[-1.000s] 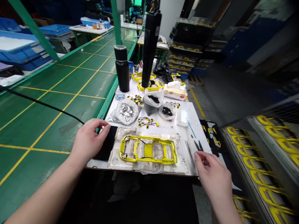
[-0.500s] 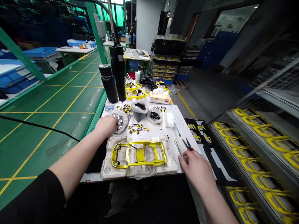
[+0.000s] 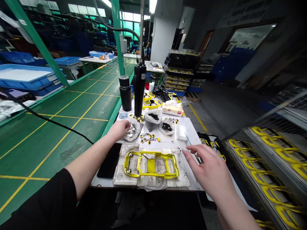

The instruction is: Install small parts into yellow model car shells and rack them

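Note:
My left hand [image 3: 120, 130] is closed in a pinch at the left edge of a clear plastic bag [image 3: 132, 135] of small shiny parts. Whatever its fingertips hold, if anything, is too small to make out. Over the right side of the white table hovers my right hand [image 3: 212, 169], thumb and fingers apart, with nothing in it. Beneath it, dark pliers [image 3: 199, 159] are mostly hidden. A yellow toy-car body frame [image 3: 151, 166] lies in a worn white foam holder [image 3: 120, 178] in front of me. Behind the holder are small yellow-and-black wired parts [image 3: 150, 138].
Farther back stand a bag of black parts [image 3: 150, 125], a smaller bag of black pieces [image 3: 166, 127], a tissue box [image 3: 172, 109] and a black bottle [image 3: 125, 95]. A black electric screwdriver [image 3: 139, 92] hangs upright. A dark flat slab [image 3: 109, 166] lies left; racked yellow frames [image 3: 271, 174] stand right.
The view has turned left and up. My right hand has risen from beside the tweezers and pliers and moved toward the holder, its fingers spreading. My left hand stays at the bag of shiny parts.

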Demonstrator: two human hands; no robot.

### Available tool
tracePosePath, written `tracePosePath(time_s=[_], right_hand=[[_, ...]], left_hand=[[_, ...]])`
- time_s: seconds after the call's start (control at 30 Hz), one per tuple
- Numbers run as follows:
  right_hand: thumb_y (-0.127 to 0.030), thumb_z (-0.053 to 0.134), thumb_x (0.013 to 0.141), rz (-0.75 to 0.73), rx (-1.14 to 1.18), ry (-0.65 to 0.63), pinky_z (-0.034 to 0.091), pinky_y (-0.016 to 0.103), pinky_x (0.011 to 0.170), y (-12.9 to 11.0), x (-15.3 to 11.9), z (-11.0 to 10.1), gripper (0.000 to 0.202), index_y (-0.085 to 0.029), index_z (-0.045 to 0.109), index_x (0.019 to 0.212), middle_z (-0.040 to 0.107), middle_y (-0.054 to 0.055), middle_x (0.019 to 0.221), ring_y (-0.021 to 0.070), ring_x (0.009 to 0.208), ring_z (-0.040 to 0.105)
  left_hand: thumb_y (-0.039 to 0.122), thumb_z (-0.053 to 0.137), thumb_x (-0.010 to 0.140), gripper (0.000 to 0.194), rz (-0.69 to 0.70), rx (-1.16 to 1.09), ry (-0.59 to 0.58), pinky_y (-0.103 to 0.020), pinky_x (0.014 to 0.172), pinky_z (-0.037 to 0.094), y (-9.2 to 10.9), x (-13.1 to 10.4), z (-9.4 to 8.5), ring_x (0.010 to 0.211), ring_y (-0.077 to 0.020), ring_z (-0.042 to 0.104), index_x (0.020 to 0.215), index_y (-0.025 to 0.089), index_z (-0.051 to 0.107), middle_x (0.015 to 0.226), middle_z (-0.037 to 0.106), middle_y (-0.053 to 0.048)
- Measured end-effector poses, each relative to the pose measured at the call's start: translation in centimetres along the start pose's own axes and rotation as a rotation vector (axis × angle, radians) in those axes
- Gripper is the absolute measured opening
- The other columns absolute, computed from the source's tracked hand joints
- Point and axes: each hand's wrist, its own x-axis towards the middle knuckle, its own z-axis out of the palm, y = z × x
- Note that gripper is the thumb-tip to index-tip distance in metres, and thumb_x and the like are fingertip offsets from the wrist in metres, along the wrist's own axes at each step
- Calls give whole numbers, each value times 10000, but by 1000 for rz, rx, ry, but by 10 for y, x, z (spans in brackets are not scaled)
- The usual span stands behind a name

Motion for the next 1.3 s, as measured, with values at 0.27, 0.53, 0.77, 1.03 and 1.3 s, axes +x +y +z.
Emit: tracePosePath(time_s=[0.27, 0.53, 0.77, 1.03, 1.3], right_hand=[[-498, 735, 1019, -47, 247, -141, 570, 471, 1008, -59, 102, 20, 334, -225, 784, 1205, 760, 116, 1131, 287, 993, 682], [-465, 774, 1060, -33, 737, -227, 563, 520, 1195, -115, 244, 65, 700, -184, 486, 1632, 690, 151, 1531, 262, 1327, 677], [-309, 867, 906, -124, 1101, -343, 606, 453, 1088, -112, 214, 47, 432, -205, 687, 1286, 773, 46, 1166, 222, 1048, 727], [-301, 948, 840, -21, 1321, -550, 608, 383, 841, -48, 113, -27, 534, -223, 673, 1291, 750, 18, 998, 214, 858, 744], [-498, 950, 910, 322, 1190, -400, 452, 275, 691, 14, 15, -53, 566, -212, 694, 1327, 645, -15, 893, 135, 742, 549]], left_hand=[[430, 749, 1110, 283, 34, -88, -11, -472, 1047, 662, -5, 4, 5, 1120, -249, 764, 1213, 168, 768, 1228, 780, -85], [442, 747, 1110, 288, 54, -12, 30, -464, 1030, 662, 13, 14, -22, 1100, -240, 763, 1195, 167, 764, 1201, 780, -87], [466, 722, 1122, 312, 47, 61, 119, -465, 1020, 660, 39, 19, -44, 1085, -240, 762, 1203, 168, 761, 1171, 780, -83], [457, 728, 1118, 308, 246, 124, 110, -461, 1016, 660, 114, 47, -25, 1096, -241, 753, 1232, 172, 751, 1217, 768, -89], [432, 762, 1096, 336, 567, 250, 16, -521, 1114, 631, 201, 100, 26, 1255, -287, 720, 1310, 174, 743, 1379, 732, -131]])
